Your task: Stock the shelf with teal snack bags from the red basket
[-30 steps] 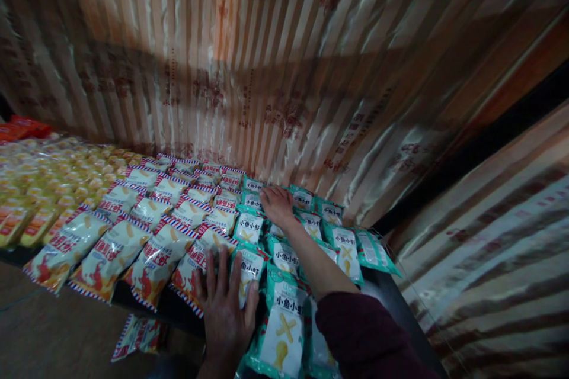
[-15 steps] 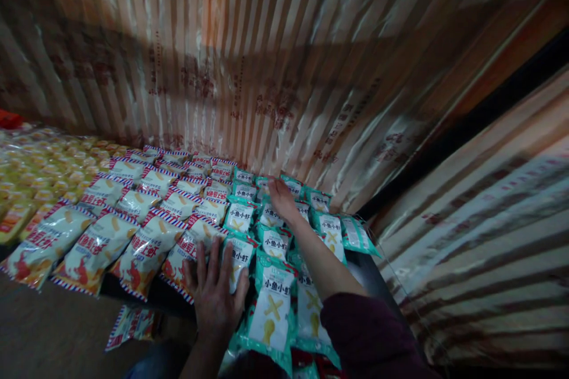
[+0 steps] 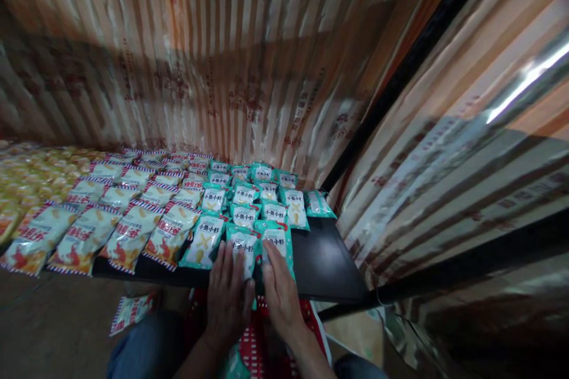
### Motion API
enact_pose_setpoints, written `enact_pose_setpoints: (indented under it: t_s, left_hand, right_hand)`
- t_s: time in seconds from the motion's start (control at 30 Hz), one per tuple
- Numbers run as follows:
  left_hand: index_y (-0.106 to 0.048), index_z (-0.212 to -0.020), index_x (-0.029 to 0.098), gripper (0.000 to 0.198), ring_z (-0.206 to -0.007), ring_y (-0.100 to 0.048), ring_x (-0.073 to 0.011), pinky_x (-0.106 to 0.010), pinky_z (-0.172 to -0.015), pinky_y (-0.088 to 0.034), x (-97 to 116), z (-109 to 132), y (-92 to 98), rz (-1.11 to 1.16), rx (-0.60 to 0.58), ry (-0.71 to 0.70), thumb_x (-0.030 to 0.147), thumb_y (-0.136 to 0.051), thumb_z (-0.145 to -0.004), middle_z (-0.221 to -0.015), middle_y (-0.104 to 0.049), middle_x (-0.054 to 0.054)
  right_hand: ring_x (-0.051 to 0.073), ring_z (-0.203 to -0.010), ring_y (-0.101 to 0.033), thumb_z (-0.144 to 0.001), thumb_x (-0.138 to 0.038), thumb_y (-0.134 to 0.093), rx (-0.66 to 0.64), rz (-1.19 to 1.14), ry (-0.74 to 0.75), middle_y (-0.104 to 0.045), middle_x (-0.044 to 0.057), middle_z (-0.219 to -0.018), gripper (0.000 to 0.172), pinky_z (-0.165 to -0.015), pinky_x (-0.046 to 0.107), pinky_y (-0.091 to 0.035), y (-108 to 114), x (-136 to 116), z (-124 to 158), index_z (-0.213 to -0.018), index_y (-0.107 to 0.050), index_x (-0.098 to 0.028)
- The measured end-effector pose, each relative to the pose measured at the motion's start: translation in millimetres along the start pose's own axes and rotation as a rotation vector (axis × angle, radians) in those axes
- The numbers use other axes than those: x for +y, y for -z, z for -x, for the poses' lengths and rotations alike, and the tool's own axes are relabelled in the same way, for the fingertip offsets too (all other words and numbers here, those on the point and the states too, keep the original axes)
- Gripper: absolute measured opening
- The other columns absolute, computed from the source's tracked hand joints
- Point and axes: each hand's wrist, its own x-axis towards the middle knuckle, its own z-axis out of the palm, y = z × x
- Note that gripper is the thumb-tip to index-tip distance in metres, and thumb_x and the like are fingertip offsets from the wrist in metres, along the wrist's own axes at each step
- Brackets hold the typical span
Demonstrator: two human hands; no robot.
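Observation:
Rows of teal-and-white snack bags (image 3: 212,200) lie on a dark table (image 3: 329,257). At the front row, my left hand (image 3: 229,290) rests its outstretched fingers on the lower part of one teal bag (image 3: 243,239). My right hand (image 3: 280,287) is just beside it, fingers extended and touching the lower left of the neighbouring teal bag (image 3: 276,237). Neither hand is wrapped round a bag. White bags with red-and-blue striped edges (image 3: 128,231) stand in rows to the left of the teal ones.
Small yellow packs (image 3: 40,174) cover the far left. A red basket (image 3: 253,343) sits below the table edge, between my knees. One striped bag (image 3: 132,311) lies lower, left of my knee. Plastic-covered striped sheeting and a black frame bar (image 3: 382,106) stand behind and right.
My right hand has come back from the rear rows to the front edge. The front teal bags now lie farther back on the table, and the view has shifted right, showing the basket.

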Motion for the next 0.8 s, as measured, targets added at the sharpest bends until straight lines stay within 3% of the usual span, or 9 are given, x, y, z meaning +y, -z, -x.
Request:
enact_pose_setpoints:
  t_s: [0.2, 0.4, 0.6, 0.8]
  left_hand:
    - [-0.020, -0.146, 0.014, 0.061, -0.140, -0.024, -0.0323, -0.047, -0.102, -0.041, -2.1, -2.7, -6.3, -0.014, 0.028, 0.036, 0.019, -0.045, -0.091, -0.153, -0.020, -0.022]
    - [-0.037, -0.140, 0.013, 0.059, -0.140, -0.022, -0.0362, -0.056, -0.108, -0.027, -4.0, -13.6, -2.2, -0.148, 0.060, -0.015, 0.023, -0.055, -0.085, -0.147, -0.035, -0.022]
    - [-0.041, -0.138, 0.012, 0.060, -0.141, -0.020, -0.0361, -0.056, -0.110, -0.021, -11.6, -23.7, -8.1, -0.191, 0.085, 0.027, 0.029, -0.056, -0.082, -0.145, -0.039, -0.020]
    - [-0.041, -0.137, 0.012, 0.061, -0.140, -0.025, -0.0347, -0.055, -0.110, -0.024, -9.4, -28.8, -7.8, -0.206, 0.057, 0.033, 0.030, -0.056, -0.081, -0.144, -0.041, -0.020]
  right_hand:
    - [0.020, -0.131, -0.044, -0.097, -0.042, -0.030, -0.178, 0.001, 0.086, -0.048, 0.011, -0.141, 0.050, -0.109, 0.040, -0.039, -8.4, -12.7, -12.7, -0.136, -0.047, -0.016]
    - [0.024, -0.139, -0.032, -0.097, -0.041, -0.027, -0.041, 0.131, 0.032, -0.044, 0.011, -0.144, 0.052, -0.112, 0.046, -0.032, -3.2, -12.8, -48.1, -0.138, -0.045, -0.013]
    - [0.027, -0.119, -0.050, -0.097, -0.036, -0.031, -0.124, 0.380, 0.019, -0.067, 0.014, -0.115, 0.049, -0.100, 0.043, -0.038, -8.6, -22.7, -98.5, -0.137, -0.045, -0.010]
    - [0.024, -0.111, -0.053, -0.098, -0.035, -0.031, -0.103, 0.367, 0.047, -0.068, 0.010, -0.113, 0.043, -0.096, 0.040, -0.036, -15.5, -20.4, -112.5, -0.125, -0.058, -0.015]
